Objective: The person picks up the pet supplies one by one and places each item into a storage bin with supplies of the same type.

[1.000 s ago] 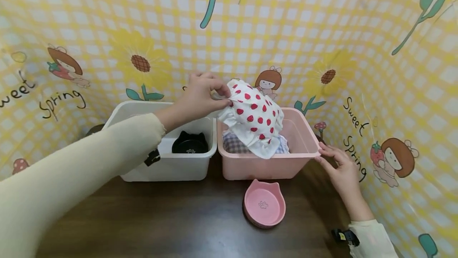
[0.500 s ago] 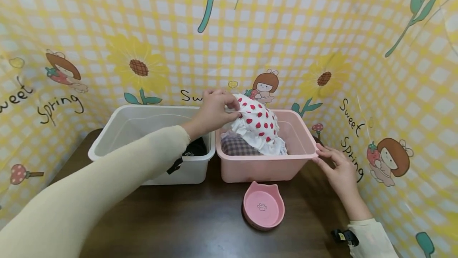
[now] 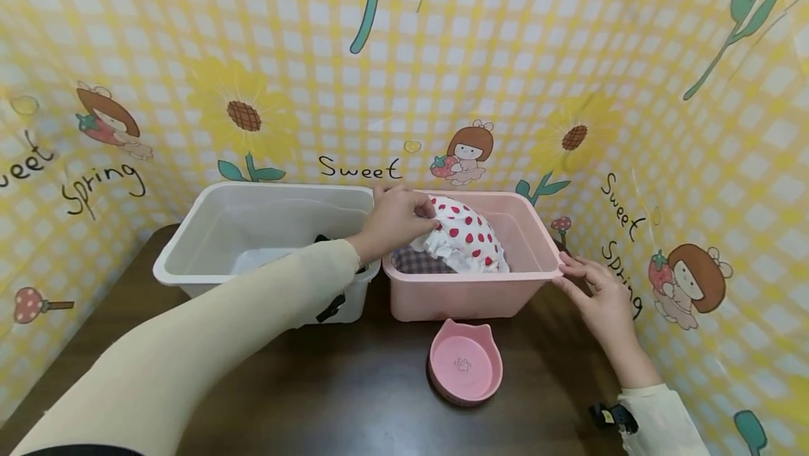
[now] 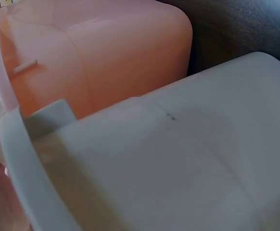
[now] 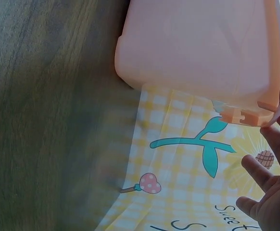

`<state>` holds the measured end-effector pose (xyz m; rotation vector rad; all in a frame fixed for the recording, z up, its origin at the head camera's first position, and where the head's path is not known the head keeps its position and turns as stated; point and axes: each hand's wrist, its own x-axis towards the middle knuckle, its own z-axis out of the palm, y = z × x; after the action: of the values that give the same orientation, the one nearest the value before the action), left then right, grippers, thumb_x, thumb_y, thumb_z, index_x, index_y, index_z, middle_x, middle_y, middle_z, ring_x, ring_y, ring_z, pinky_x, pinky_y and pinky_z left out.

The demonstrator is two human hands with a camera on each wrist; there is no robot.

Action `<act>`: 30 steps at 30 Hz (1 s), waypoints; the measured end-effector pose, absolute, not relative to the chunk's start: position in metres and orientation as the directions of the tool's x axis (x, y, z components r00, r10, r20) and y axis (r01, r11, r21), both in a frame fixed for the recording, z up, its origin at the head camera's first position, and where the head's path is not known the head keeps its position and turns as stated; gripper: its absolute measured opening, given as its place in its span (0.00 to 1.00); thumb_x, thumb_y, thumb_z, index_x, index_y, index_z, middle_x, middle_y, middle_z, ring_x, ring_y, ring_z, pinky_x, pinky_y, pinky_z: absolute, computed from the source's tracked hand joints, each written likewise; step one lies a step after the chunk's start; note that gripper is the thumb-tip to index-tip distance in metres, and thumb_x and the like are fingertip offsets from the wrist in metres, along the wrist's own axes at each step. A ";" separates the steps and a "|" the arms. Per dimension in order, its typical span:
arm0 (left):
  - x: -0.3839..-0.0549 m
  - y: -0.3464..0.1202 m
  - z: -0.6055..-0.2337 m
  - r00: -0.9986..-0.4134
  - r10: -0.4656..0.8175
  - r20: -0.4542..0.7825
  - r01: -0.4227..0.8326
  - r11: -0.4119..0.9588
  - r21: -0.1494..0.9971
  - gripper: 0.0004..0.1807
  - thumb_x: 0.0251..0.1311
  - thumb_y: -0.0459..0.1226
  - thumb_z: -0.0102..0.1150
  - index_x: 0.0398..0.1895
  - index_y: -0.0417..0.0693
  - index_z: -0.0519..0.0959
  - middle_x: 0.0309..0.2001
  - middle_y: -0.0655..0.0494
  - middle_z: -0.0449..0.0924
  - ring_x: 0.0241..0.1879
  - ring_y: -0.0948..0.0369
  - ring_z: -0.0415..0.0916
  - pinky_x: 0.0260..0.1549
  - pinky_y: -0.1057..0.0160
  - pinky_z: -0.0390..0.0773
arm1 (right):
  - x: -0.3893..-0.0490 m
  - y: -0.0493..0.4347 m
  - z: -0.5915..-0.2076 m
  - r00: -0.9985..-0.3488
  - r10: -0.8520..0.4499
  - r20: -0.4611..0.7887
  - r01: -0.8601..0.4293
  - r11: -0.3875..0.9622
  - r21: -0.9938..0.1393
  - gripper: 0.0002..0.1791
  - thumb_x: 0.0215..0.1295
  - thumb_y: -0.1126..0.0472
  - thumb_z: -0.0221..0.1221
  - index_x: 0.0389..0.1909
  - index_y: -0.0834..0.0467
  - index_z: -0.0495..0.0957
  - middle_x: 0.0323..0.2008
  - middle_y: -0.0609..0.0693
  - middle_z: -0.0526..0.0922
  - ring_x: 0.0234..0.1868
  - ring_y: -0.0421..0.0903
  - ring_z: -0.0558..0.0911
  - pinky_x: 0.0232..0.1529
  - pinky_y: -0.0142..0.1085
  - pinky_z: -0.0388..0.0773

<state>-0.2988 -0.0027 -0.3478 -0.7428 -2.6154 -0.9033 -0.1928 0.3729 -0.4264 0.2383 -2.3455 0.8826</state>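
My left hand (image 3: pixel 395 220) pinches the edge of a white, ruffled piece of cloth (image 3: pixel 468 235) printed with red strawberries. This cloth lies domed inside the pink bin (image 3: pixel 470 298), over a grey-blue checked cloth (image 3: pixel 417 261). In the left wrist view only a sliver of my left hand (image 4: pixel 0 202) shows, behind the bin rims. My right hand (image 3: pixel 603 308) holds the pink bin's front right corner between thumb and fingers. The right wrist view shows that hand (image 5: pixel 272 185) at the rim, some fingers spread beneath it.
A white bin (image 3: pixel 208 231) stands left of the pink one; my left forearm crosses it and mostly hides a black item inside. A pink cat-eared bowl (image 3: pixel 464 365) sits in front on the dark wooden table (image 3: pixel 316 386). Yellow checked sheeting (image 3: pixel 303 105) rises behind and at the sides.
My left hand has moved down and to the right, lowering the strawberry cloth from above the pink bin into it. My right hand has stayed at the bin's corner.
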 end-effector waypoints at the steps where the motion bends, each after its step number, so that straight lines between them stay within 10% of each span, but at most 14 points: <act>1: -0.299 -0.001 -0.347 -0.833 0.378 0.404 0.546 0.680 0.490 0.07 0.58 0.46 0.73 0.26 0.62 0.84 0.28 0.73 0.84 0.45 0.65 0.74 0.67 0.43 0.48 | -0.193 0.373 -0.425 -0.795 0.048 0.605 -0.365 0.758 -0.540 0.15 0.58 0.60 0.75 0.46 0.54 0.89 0.56 0.48 0.87 0.60 0.32 0.77 0.56 0.12 0.65; 14: -0.292 0.008 -0.350 -0.899 0.396 0.189 0.439 0.807 0.395 0.22 0.59 0.52 0.71 0.53 0.54 0.82 0.43 0.63 0.85 0.50 0.61 0.77 0.70 0.41 0.44 | -0.191 0.372 -0.425 -0.808 0.066 0.585 -0.329 0.774 -0.541 0.14 0.58 0.59 0.75 0.45 0.52 0.89 0.55 0.47 0.87 0.58 0.25 0.75 0.56 0.12 0.63; 30: -0.284 -0.009 -0.352 -0.903 0.420 0.094 0.430 0.867 0.253 0.26 0.59 0.59 0.68 0.55 0.57 0.85 0.50 0.62 0.87 0.69 0.53 0.63 0.68 0.30 0.42 | -0.192 0.371 -0.426 -0.786 0.050 0.616 -0.362 0.771 -0.524 0.15 0.57 0.61 0.75 0.46 0.53 0.89 0.55 0.49 0.87 0.57 0.21 0.74 0.56 0.12 0.63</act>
<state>-0.2844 -0.0087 -0.3518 -0.6832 -3.0008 -0.4189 -0.1919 0.3708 -0.4257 0.2324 -2.3361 0.8609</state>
